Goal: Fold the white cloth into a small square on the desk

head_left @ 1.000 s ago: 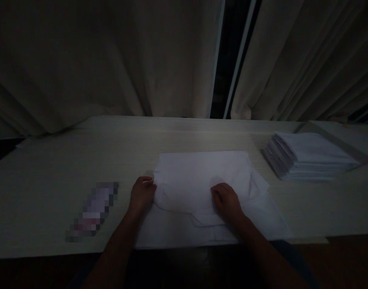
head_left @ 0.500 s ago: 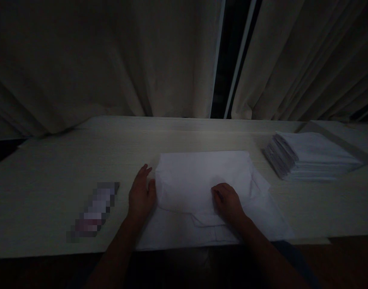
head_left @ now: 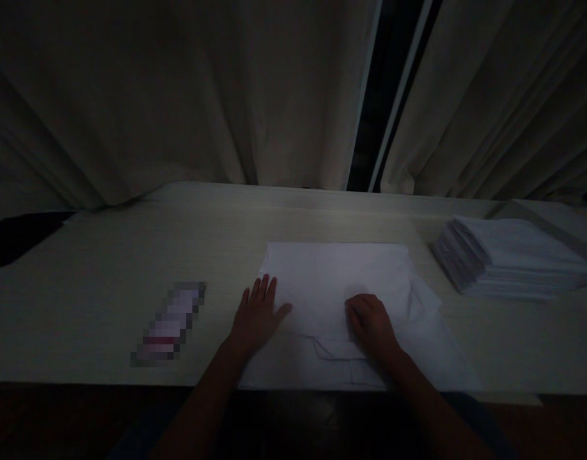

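Note:
A partly folded white garment (head_left: 339, 281) lies flat on the pale wooden table (head_left: 106, 268), near its front edge. My left hand (head_left: 258, 314) rests flat on the garment's left edge, fingers spread and holding nothing. My right hand (head_left: 371, 321) presses down on the middle of the cloth with its fingers curled; it grips nothing that I can make out. The scene is dim.
A stack of folded white cloths (head_left: 509, 262) sits at the right end of the table. A small blurred-out object (head_left: 169, 322) lies left of my left hand. Beige curtains (head_left: 178, 96) hang behind the table, with a dark gap (head_left: 384, 96) between them.
My left hand let go of the garment's left edge, opened, and now lies flat on the cloth. The fold has been pressed flatter. My right hand stayed put; the view shifted slightly.

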`<state>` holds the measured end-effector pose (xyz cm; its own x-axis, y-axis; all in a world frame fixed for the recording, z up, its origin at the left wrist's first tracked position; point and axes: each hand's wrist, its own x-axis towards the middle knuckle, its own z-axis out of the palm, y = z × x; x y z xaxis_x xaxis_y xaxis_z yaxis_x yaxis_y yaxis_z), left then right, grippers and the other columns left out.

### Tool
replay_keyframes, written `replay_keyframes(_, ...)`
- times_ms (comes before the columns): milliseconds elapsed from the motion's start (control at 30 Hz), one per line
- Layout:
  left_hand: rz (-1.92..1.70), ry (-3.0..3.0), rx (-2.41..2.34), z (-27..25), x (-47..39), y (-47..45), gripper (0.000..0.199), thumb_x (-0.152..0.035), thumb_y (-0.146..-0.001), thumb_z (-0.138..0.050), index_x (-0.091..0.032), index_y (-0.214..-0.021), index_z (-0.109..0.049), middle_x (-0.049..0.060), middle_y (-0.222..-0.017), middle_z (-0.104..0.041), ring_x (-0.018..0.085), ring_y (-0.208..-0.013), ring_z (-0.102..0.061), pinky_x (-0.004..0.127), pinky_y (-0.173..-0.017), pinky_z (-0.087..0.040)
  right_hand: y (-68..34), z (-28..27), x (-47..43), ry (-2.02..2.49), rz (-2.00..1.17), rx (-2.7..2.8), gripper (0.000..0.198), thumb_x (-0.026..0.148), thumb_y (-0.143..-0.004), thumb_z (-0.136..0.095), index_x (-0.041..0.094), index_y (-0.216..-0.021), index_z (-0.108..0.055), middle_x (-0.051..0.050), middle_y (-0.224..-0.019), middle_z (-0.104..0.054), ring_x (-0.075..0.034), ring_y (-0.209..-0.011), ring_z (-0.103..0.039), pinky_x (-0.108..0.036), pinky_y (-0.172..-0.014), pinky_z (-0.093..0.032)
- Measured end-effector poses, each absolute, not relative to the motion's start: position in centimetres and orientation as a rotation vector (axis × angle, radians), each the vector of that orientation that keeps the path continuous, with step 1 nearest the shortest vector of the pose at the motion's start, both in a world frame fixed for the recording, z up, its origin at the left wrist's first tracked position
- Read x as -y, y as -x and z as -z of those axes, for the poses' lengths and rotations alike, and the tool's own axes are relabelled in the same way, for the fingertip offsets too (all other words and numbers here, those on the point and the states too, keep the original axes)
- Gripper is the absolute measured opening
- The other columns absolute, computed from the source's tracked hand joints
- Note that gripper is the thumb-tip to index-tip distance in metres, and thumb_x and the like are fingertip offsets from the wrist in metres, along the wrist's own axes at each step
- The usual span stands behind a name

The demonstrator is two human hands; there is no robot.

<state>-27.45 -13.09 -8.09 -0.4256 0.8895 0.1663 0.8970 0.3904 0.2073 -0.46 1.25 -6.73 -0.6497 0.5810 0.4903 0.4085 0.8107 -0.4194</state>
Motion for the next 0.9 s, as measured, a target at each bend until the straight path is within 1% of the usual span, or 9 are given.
replay_keyframes(67,0.605,1.588,2.601,7.0,13.1,28.2,0.071,-0.059,-0.091,-0.035,-0.016,-0.147,-0.035,0.014,-0.157,-0.03,0.029,-0.145,-0.025,0.05,-0.115,-0.022,0.3,6.7,-1.5,0.743,-0.338,2.346,0.019,0.022,-0.093,-0.049,0.02,-0.099,-0.067,-0.009,-0.098,-0.066,-0.025,-0.096,-0.057,-0.041,-0.088,-0.044)
replay_keyframes(133,0.872,1.383,2.609,5.7,13.3,29.5,0.062,-0.052,-0.092,-0.037,-0.015,-0.141,-0.043,0.015,-0.149,-0.043,0.027,-0.136,-0.041,0.045,-0.111,-0.033,0.1,6.7,-1.7,0.769,-0.328,2.314,0.019,0.024,-0.094,-0.049,0.02,-0.101,-0.066,-0.009,-0.1,-0.066,-0.025,-0.097,-0.056,-0.041,-0.088,-0.044)
replay_keyframes(200,1.104,1.12,2.661,4.4,13.4,31.1,0.053,-0.047,-0.091,-0.04,-0.016,-0.131,-0.053,0.014,-0.131,-0.061,0.024,-0.118,-0.058,0.038,-0.099,-0.045,-0.1,6.7,-1.9,0.792,-0.332,2.286,0.019,0.026,-0.094,-0.05,0.019,-0.102,-0.066,-0.009,-0.101,-0.066,-0.025,-0.097,-0.056,-0.041,-0.088,-0.044)
replay_keyframes(267,1.197,0.933,2.755,3.5,13.2,32.5,0.045,-0.043,-0.088,-0.044,-0.017,-0.122,-0.06,0.011,-0.111,-0.069,0.022,-0.1,-0.066,0.034,-0.088,-0.05,-0.2,6.7,-2.0,0.791,-0.334,2.279,0.019,0.026,-0.093,-0.05,0.019,-0.1,-0.066,-0.009,-0.1,-0.066,-0.025,-0.096,-0.057,-0.041,-0.087,-0.044)
replay_keyframes(433,1.122,0.968,2.869,3.7,10.4,33.6,0.045,-0.049,-0.08,-0.056,-0.019,-0.112,-0.064,0.009,-0.094,-0.072,0.023,-0.09,-0.067,0.035,-0.083,-0.049,-0.2,6.9,-1.9,0.772,-0.339,2.308,0.019,0.021,-0.092,-0.049,0.019,-0.098,-0.067,-0.008,-0.097,-0.066,-0.024,-0.095,-0.056,-0.04,-0.087,-0.044)
replay_keyframes(500,1.069,1.0,2.91,4.4,9.2,33.6,0.052,-0.053,-0.074,-0.063,-0.018,-0.112,-0.064,0.01,-0.093,-0.072,0.026,-0.088,-0.067,0.038,-0.082,-0.049,-0.1,6.9,-1.9,0.781,-0.341,2.309,0.019,0.021,-0.093,-0.048,0.019,-0.099,-0.067,-0.008,-0.098,-0.066,-0.024,-0.095,-0.056,-0.04,-0.088,-0.043)
replay_keyframes(600,1.04,0.98,2.963,5.0,8.2,33.7,0.055,-0.048,-0.068,-0.07,-0.017,-0.113,-0.062,0.012,-0.097,-0.072,0.027,-0.09,-0.067,0.04,-0.083,-0.049,-0.2,6.9,-1.9,0.794,-0.336,2.301,0.019,0.021,-0.092,-0.049,0.02,-0.098,-0.067,-0.008,-0.097,-0.066,-0.024,-0.095,-0.057,-0.04,-0.087,-0.043)
replay_keyframes(700,1.127,0.918,2.97,5.2,8.0,34.0,0.046,-0.04,-0.068,-0.07,-0.017,-0.108,-0.063,0.011,-0.093,-0.072,0.026,-0.088,-0.068,0.04,-0.081,-0.05,-0.3,6.9,-1.9,0.791,-0.342,2.307,0.018,0.021,-0.092,-0.049,0.02,-0.097,-0.067,-0.008,-0.096,-0.066,-0.024,-0.094,-0.057,-0.039,-0.087,-0.044)
replay_keyframes(900,1.24,0.917,2.942,5.1,7.7,34.2,0.04,-0.039,-0.074,-0.063,-0.017,-0.108,-0.062,0.008,-0.095,-0.071,0.02,-0.081,-0.068,0.033,-0.072,-0.053,-0.6,6.8,-2.0,0.802,-0.347,2.334,0.019,0.019,-0.09,-0.05,0.021,-0.097,-0.068,-0.008,-0.094,-0.066,-0.023,-0.092,-0.057,-0.039,-0.085,-0.044)
